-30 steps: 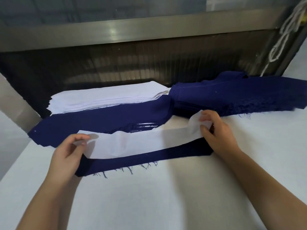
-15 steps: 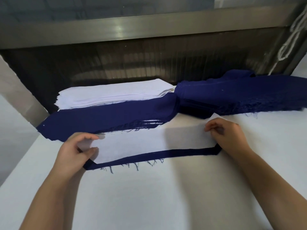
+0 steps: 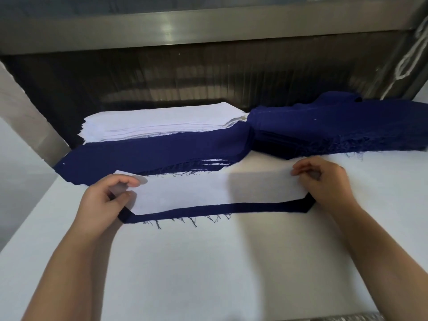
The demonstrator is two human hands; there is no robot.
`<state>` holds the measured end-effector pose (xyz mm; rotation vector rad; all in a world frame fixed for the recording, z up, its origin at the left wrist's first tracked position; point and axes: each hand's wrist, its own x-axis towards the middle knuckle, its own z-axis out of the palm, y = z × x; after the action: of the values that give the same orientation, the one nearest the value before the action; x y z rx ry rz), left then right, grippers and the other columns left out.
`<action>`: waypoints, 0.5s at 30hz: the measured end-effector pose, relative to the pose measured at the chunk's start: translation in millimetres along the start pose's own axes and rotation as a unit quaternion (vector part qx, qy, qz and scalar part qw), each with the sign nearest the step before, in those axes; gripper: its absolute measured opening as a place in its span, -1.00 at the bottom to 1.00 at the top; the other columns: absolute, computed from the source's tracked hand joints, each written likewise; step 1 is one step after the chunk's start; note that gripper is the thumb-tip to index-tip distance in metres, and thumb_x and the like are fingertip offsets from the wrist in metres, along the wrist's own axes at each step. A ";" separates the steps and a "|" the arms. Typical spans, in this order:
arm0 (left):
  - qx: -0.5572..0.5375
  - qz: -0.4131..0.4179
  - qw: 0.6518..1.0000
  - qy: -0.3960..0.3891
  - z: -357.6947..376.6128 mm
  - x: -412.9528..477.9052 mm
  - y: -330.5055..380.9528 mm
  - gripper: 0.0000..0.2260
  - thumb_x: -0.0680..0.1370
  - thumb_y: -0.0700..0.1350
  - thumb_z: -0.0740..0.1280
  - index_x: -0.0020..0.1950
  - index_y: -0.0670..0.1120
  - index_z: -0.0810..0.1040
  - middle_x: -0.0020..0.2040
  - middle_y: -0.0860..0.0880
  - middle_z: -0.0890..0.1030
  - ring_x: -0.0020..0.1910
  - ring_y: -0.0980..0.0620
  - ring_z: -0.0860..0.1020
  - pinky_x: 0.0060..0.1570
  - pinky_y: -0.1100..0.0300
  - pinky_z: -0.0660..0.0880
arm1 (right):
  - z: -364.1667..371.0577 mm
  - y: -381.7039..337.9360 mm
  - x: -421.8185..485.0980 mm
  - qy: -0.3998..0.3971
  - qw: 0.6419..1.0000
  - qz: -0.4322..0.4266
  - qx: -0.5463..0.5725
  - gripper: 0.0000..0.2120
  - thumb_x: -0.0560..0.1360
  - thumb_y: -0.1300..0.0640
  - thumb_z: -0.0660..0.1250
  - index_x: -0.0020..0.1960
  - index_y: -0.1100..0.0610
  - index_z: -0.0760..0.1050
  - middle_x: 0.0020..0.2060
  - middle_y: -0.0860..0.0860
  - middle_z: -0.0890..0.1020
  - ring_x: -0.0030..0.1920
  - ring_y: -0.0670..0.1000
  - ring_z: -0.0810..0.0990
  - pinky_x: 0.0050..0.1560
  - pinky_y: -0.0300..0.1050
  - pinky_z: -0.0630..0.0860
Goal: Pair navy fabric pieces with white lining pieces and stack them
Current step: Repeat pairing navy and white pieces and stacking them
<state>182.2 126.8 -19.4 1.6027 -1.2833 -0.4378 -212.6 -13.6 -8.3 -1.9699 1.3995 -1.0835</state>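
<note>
Pinching white lining atop navy piece, left hand and right hand hold ends.

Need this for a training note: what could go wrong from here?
1. The white lining piece sits offset on the navy piece, a navy band showing along the near edge; released now, the pair may stack misaligned.
2. The left hand and right hand pinch only the ends, so the middle could shift when lifted.
</note>
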 end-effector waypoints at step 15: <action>0.078 -0.014 0.997 -0.006 -4.3 1.8 2.1 -0.63 0.48 -0.49 0.22 -0.12 -0.04 0.60 -0.06 0.22 0.67 0.00 0.15 0.59 -0.02 0.34 0.48 | -0.4 -8.0 -1.1 -0.073 0.995 0.006 -0.067 -0.79 0.41 0.40 0.31 -0.11 0.14 0.60 -0.18 -0.04 0.61 -0.08 0.01 0.56 0.07 -0.19 0.42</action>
<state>185.0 127.3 -15.2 1.7534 -1.3326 -0.3721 -208.8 -9.7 -2.4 -2.0854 1.4355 -0.8412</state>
